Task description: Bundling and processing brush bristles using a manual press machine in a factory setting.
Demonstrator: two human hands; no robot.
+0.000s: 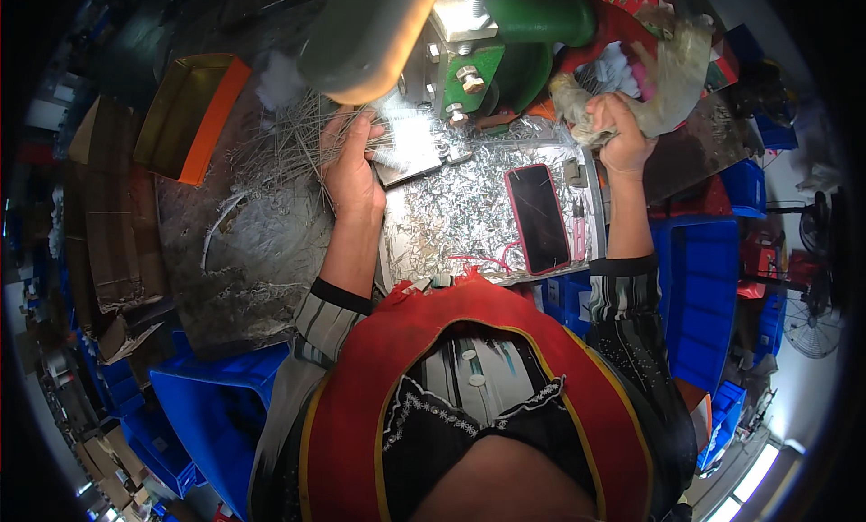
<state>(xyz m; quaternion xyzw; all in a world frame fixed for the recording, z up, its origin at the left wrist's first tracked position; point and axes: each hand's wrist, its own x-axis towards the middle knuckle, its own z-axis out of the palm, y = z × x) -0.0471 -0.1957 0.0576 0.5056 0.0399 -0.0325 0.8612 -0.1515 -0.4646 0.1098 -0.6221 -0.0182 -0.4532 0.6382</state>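
Many scraps: cut metal bits cover the bench, judged as work well under way.
Press: green machine stands above the plate.
Rods: uncut pile remains, left.
Left hand: fingers closed on rods.
Right hand: fist around wrapped lever.
Phone: lies among scraps.

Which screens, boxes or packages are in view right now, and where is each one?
Phone: flat on the bench, near the right hand; dark blank screen, red case.
Cardboard boxes: stacked left of the bench; brown.
Tray: upper left, beyond the left hand; open, orange outside, yellowish inside.
Bins: right of the bench and lower left; blue plastic.
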